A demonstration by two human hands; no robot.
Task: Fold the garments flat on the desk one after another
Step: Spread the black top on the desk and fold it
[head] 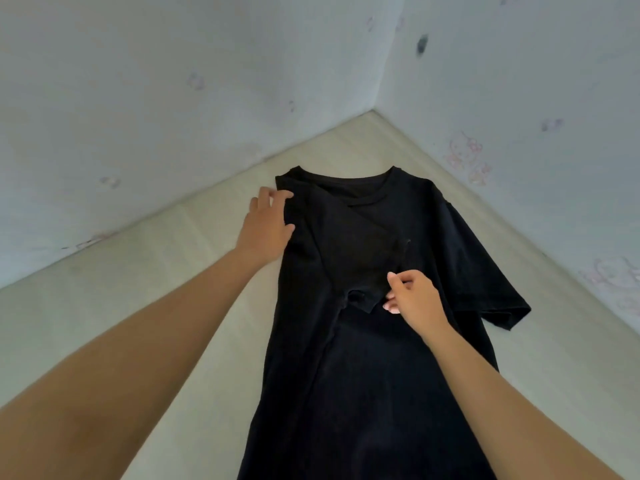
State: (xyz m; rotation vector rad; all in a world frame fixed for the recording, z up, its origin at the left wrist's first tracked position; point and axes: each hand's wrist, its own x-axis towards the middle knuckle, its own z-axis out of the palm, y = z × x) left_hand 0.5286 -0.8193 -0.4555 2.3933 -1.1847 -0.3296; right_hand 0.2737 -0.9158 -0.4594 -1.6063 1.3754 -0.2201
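Soft floppy tee (367, 375), grab at hems.
Left hand (268, 225) flat on shoulder; right hand (414, 297) curled by sleeve, grip unclear.

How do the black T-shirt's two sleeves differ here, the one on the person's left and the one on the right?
The left sleeve is folded inward across the chest, with its cuff beside the right hand; the right sleeve is spread outward. The left sleeve lies on the T-shirt body; the right sleeve rests directly on the desk. Both are short and black.
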